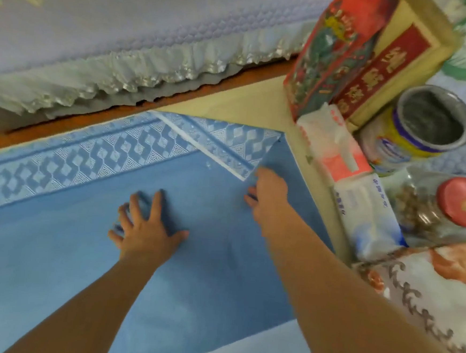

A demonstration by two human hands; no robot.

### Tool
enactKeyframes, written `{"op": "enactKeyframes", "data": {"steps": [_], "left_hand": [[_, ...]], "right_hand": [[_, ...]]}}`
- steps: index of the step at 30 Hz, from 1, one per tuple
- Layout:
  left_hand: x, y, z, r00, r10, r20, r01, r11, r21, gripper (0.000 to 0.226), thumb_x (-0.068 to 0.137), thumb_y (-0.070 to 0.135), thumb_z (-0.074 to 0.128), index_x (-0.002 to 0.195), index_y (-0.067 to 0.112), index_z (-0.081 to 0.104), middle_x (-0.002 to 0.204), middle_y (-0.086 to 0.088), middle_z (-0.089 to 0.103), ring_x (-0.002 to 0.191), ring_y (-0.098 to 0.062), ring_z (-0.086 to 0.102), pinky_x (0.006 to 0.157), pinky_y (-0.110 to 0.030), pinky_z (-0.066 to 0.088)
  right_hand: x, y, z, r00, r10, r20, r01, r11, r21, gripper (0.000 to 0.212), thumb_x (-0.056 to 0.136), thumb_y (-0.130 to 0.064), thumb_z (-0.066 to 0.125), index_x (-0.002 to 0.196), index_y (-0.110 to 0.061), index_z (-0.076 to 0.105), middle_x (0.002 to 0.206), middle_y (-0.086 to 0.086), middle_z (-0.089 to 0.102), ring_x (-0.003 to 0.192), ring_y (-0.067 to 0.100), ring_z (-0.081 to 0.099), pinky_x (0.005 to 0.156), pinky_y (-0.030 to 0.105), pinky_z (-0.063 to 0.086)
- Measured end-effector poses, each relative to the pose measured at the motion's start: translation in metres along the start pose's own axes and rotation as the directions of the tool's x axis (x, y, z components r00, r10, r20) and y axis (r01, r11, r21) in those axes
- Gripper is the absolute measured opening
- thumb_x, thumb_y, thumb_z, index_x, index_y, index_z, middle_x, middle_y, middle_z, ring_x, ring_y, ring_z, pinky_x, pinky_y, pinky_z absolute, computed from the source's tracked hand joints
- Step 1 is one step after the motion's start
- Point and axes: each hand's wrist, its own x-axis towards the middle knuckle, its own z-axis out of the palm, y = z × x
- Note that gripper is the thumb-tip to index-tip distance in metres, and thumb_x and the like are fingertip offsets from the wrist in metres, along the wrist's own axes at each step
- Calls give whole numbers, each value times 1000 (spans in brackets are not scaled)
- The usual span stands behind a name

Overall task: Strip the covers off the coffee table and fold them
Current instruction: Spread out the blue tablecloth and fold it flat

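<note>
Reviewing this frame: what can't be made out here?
Head view only:
- Right hand: fingertips hidden behind its own knuckles, so its grip on the blue cover is unclear.
- Left hand: fingertips motion-blurred.
- Red box lettering: blurred.
- Jar contents: blurred.
- Cover's extent: cut off by left and bottom edges.

two bare forearms, no sleeves; left hand, right hand
</note>
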Motion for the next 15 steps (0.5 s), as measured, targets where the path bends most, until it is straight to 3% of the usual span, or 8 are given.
{"op": "enactKeyframes", "data": {"steps": [2, 5, 7, 9, 11, 12, 13, 15], "left_hand": [[10, -7, -3, 995, -39, 91, 36, 999, 41, 115, 68, 90, 56, 153, 48, -9, 159, 0, -11, 148, -32, 2, 105, -62, 35], [11, -6, -6, 993, -12, 113, 5, 998, 62, 114, 71, 91, 52, 153, 45, -14, 157, -2, -12, 145, -34, 2, 99, -62, 40], [10, -6, -6, 993, -13, 117, 5, 998, 70, 113, 74, 89, 50, 153, 44, -17, 159, -5, -14, 146, -36, 0, 100, -63, 40], [11, -6, -7, 992, -8, 125, 1, 998, 61, 111, 76, 88, 50, 153, 43, -16, 159, -7, -15, 147, -39, -2, 101, -66, 39], [11, -7, -8, 991, -3, 137, -3, 999, 47, 110, 77, 87, 50, 153, 43, -15, 159, -8, -16, 148, -40, -4, 101, -68, 37], [11, -7, -8, 989, -3, 145, -4, 999, 43, 110, 77, 87, 49, 154, 43, -17, 159, -8, -18, 148, -41, -6, 102, -69, 36], [11, -7, -7, 989, -3, 150, -3, 999, 38, 111, 78, 87, 49, 154, 43, -19, 160, -8, -20, 149, -41, -8, 104, -70, 34], [11, -8, -5, 987, -9, 162, 6, 1000, 23, 111, 78, 87, 47, 153, 43, -22, 161, -8, -24, 150, -41, -13, 106, -71, 30]], "right_hand": [[16, -20, 27, 999, -4, 47, -1, 995, 101, 15, 98, -19, 46, 84, -18, 48, 87, 5, 51, 68, 19, 52, 80, 40, 56], [30, -66, 52, 968, -93, 235, -40, 862, 505, 11, 98, -18, 48, 95, -10, 55, 81, 11, 66, 71, 25, 68, 68, 34, 59], [30, -100, 62, 939, -270, 212, 122, 839, 530, 13, 101, -23, 48, 101, -12, 55, 94, 9, 68, 85, 27, 70, 75, 34, 56], [27, -114, 61, 889, -427, 164, 366, 880, 302, 18, 99, -27, 52, 116, -19, 52, 116, 3, 64, 101, 23, 68, 79, 34, 55], [26, -98, 53, 841, -474, 262, 531, 815, -232, 36, 94, -29, 58, 130, -22, 52, 127, 1, 60, 110, 17, 61, 82, 30, 47], [30, -78, 45, 819, -464, 337, 571, 607, -552, 45, 97, -30, 58, 139, -20, 49, 138, 2, 55, 118, 15, 54, 90, 26, 42], [38, -56, 34, 799, -420, 431, 566, 281, -775, 54, 100, -35, 55, 149, -17, 41, 152, 6, 43, 131, 17, 44, 101, 24, 35], [50, -18, 17, 782, -303, 544, 468, -291, -835, 71, 102, -52, 42, 160, -21, 15, 168, 8, 5, 153, 28, 9, 123, 38, 13]]}}
